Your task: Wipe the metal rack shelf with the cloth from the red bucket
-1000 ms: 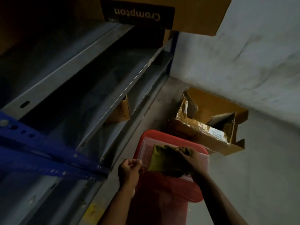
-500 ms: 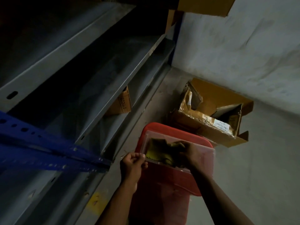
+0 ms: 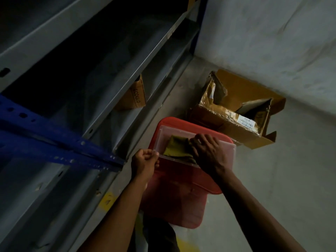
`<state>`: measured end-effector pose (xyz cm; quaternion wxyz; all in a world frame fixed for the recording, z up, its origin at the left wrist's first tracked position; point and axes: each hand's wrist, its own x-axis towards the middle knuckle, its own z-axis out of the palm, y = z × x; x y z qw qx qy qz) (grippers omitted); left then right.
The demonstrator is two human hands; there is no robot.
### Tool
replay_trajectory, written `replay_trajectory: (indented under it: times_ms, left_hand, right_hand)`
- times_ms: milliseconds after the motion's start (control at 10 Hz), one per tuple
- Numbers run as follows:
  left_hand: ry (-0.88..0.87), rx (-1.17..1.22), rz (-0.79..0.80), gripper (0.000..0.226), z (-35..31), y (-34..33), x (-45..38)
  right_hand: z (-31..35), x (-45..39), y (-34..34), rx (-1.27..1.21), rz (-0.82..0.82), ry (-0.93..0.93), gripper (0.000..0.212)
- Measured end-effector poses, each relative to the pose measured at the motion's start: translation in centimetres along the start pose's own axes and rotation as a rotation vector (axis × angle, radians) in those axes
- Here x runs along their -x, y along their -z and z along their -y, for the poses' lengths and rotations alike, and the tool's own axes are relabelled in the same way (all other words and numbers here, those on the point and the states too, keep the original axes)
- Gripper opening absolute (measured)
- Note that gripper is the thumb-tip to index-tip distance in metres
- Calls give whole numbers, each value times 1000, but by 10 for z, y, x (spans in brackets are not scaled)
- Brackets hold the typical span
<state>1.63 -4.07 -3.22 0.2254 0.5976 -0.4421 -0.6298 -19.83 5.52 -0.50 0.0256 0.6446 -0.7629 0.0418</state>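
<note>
Steadying clear tray rim on red bucket, left hand pinches; right hand grasps cloth for lifting out.

Two bare forearms come up from the bottom edge of the view, with no sleeve showing on either as far as the frame reaches. The left hand and the right hand wear no gloves, and no watch or band shows at either wrist. A faint pale glint on one finger of the right hand may be a ring, though the light is too dim to be sure. Between the forearms, low in the view, lies dark clothing with a paler yellowish strip beside it; its kind cannot be made out.
</note>
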Motion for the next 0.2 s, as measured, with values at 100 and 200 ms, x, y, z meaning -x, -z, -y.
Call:
replay_trajectory:
  times_ms: [100, 200]
  left_hand:
    - [-33, -125, 29, 13, -8, 7, 7]
    - [-81, -172, 39, 13, -17, 17, 20]
  right_hand:
    - [-7, -3, -10, -88, 194, 73, 39]
    - [-13, 16, -19, -364, 377, -251, 30]
